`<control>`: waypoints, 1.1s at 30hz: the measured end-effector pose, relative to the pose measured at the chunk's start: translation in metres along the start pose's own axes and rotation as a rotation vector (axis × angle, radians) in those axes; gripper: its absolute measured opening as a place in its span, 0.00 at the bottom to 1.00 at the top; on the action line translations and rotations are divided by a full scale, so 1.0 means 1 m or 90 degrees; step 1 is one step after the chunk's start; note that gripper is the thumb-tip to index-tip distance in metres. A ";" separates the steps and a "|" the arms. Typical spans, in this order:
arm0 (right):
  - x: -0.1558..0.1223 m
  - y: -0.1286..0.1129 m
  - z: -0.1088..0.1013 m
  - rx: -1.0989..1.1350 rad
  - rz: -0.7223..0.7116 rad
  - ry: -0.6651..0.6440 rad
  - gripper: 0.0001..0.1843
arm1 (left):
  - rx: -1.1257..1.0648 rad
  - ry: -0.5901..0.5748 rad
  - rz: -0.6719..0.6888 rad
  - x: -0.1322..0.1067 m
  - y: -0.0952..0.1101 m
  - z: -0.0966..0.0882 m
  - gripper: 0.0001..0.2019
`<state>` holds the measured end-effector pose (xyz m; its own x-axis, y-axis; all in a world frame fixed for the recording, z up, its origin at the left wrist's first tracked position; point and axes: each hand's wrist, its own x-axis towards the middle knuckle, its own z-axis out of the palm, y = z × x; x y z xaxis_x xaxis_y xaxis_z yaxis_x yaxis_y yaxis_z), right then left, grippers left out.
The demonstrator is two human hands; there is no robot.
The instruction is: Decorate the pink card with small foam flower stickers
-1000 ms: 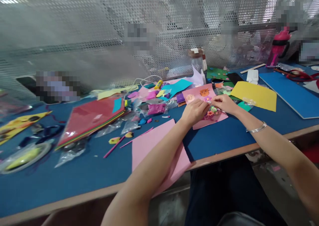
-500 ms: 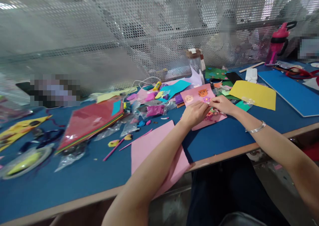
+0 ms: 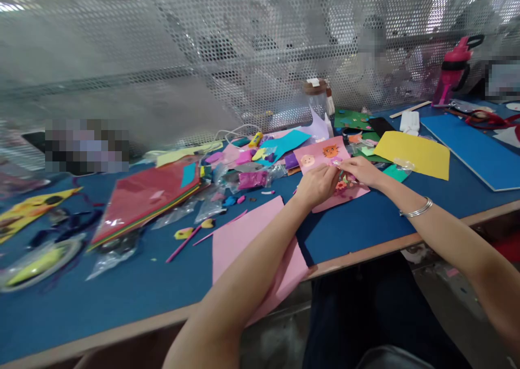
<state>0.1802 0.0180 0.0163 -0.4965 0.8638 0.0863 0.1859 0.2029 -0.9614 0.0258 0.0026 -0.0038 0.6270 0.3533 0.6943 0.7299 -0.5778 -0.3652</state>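
A pink decorated sheet [image 3: 355, 196] lies on the table with an orange cat face [image 3: 330, 151], a pale round face [image 3: 307, 161] and small flowers [image 3: 342, 185] on it. Over its middle, my left hand [image 3: 319, 186] is closed, fingertips bent toward the other hand. My right hand [image 3: 362, 172] meets it from the right in a pinch. Whatever sits between the fingertips is too small and covered to name. Under my left forearm rests a plain pink sheet [image 3: 244, 239], its lower part hanging past the table edge.
Left of my hands are a red folder-like stack [image 3: 150, 195], purple sticks [image 3: 183, 244] and bagged clay [image 3: 252, 180]. A yellow sheet [image 3: 414, 155] and a blue board [image 3: 473, 149] lie right. Behind stand a lidded jar [image 3: 316, 98] and a pink bottle [image 3: 450, 76] before a perforated metal screen [image 3: 264, 49].
My fingertips have shifted very slightly left, still meeting over the decorated sheet. Both arms and the things on the table are otherwise nearly the same.
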 end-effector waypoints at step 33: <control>0.004 0.003 -0.014 -0.025 -0.017 0.166 0.10 | -0.066 0.053 -0.011 -0.005 -0.013 0.004 0.11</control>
<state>0.1910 0.0288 0.0171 -0.2676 0.9463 0.1812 0.2114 0.2411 -0.9472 0.0137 0.0115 -0.0053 0.5874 0.3040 0.7500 0.7051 -0.6471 -0.2899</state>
